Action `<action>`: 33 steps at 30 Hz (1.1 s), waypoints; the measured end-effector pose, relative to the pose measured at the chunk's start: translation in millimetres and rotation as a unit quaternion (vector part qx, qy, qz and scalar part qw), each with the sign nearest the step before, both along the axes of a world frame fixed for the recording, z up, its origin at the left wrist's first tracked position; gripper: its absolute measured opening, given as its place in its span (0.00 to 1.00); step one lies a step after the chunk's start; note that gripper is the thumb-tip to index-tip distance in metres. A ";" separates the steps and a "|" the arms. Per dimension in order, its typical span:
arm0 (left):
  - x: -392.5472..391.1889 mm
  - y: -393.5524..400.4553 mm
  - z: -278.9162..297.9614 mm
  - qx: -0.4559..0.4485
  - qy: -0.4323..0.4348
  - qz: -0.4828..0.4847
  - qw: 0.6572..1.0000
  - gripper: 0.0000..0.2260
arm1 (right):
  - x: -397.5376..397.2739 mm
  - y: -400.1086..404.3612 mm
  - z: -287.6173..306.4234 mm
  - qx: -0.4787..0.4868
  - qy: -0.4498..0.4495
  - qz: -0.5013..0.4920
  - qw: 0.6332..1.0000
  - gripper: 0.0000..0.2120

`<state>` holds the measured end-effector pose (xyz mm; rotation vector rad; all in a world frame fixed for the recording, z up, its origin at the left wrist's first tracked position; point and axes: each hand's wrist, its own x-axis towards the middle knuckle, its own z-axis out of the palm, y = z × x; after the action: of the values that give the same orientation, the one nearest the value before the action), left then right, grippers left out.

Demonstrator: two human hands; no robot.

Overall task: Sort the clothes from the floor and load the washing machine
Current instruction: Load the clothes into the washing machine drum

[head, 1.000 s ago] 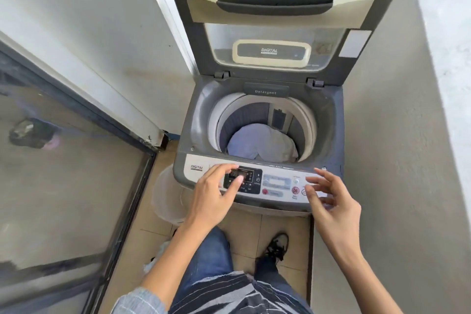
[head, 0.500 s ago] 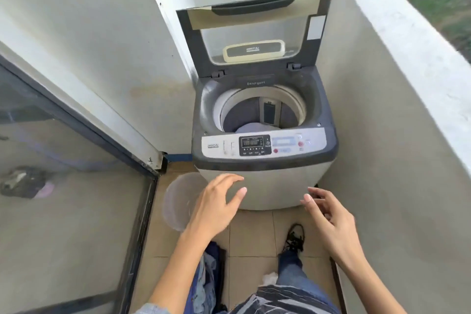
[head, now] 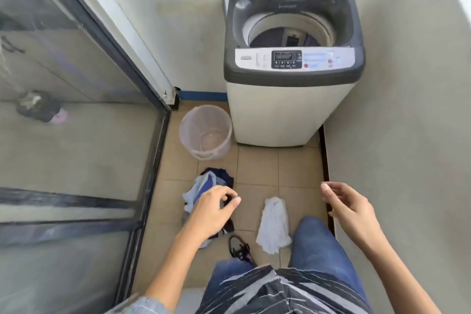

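Note:
A top-loading washing machine [head: 293, 107] stands at the far end of the narrow tiled floor, its lid up; cloth shows dimly inside the drum. On the tiles lies a pile of blue, dark and pale clothes [head: 206, 183] at the left, and a white cloth [head: 274, 224] lies by itself to the right of it. My left hand [head: 211, 214] hovers over the pile with fingers loosely curled and nothing in it. My right hand [head: 349, 209] hangs open near the right wall, holding nothing.
A translucent plastic bucket [head: 190, 130] stands left of the machine's base. A glass sliding door [head: 76, 135] closes the left side, a plain wall [head: 407, 135] the right. My jeans leg [head: 313, 245] and a black sandal [head: 239, 250] are near the white cloth.
Both hands left the machine's control panel. I stepped back and the view tilted down, bringing the clothes on the floor into sight. My left hand dropped over the pile.

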<state>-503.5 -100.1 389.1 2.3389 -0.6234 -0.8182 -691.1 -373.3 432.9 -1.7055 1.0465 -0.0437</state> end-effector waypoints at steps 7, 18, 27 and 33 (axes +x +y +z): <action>-65.1 -15.0 -73.8 0.056 0.123 0.013 0.991 0.06 | -44.6 -5.4 -85.7 0.045 0.115 0.066 0.990 0.08; -111.8 -82.6 -318.2 0.100 0.262 0.128 0.951 0.03 | -90.5 -42.0 -363.0 0.091 0.323 0.153 0.930 0.15; -122.8 -125.6 -508.9 0.130 0.304 0.172 0.928 0.11 | -40.5 -64.3 -589.6 0.112 0.366 0.135 0.914 0.09; -108.7 -153.3 -626.7 0.144 0.307 0.244 0.909 0.20 | 10.1 -38.1 -723.4 0.123 0.341 0.073 0.929 0.14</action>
<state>-612.2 -253.4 -237.7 2.1424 0.3590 -1.3680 -681.0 -411.5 -290.6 -1.5847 1.3475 0.7973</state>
